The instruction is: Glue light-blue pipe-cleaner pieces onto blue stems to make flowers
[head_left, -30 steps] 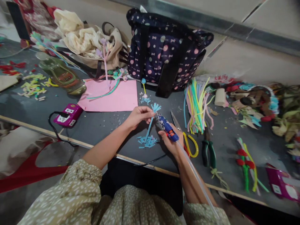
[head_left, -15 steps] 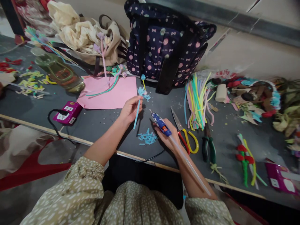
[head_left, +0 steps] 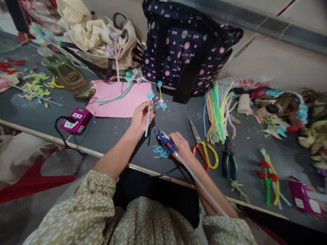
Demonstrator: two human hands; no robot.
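Pinched in my left hand (head_left: 143,117) is a blue pipe-cleaner flower (head_left: 150,95), its petals above the fingers and its straight stem pointing down toward me. My right hand (head_left: 182,146) is closed around a blue hot glue gun (head_left: 165,140) with a long clear glue stick trailing from its back along the forearm. The gun's nozzle points up and left, a short way below the flower and apart from it. Under the gun lies a pile of short blue clippings (head_left: 160,152). Beyond my left hand rests a small blue flower on a yellow stem (head_left: 160,90).
Red-and-yellow scissors (head_left: 204,149), green-handled pliers (head_left: 229,161) and a bundle of coloured pipe cleaners (head_left: 217,114) lie to the right. A pink sheet (head_left: 120,109), a purple power socket (head_left: 78,120) and a liquid-filled bottle (head_left: 68,76) are left. A dark patterned bag (head_left: 186,51) stands behind.
The glue gun in my right hand has moved left and turned its nozzle further left, over the clippings. My left hand has tilted the flower slightly. The view has shifted a little.
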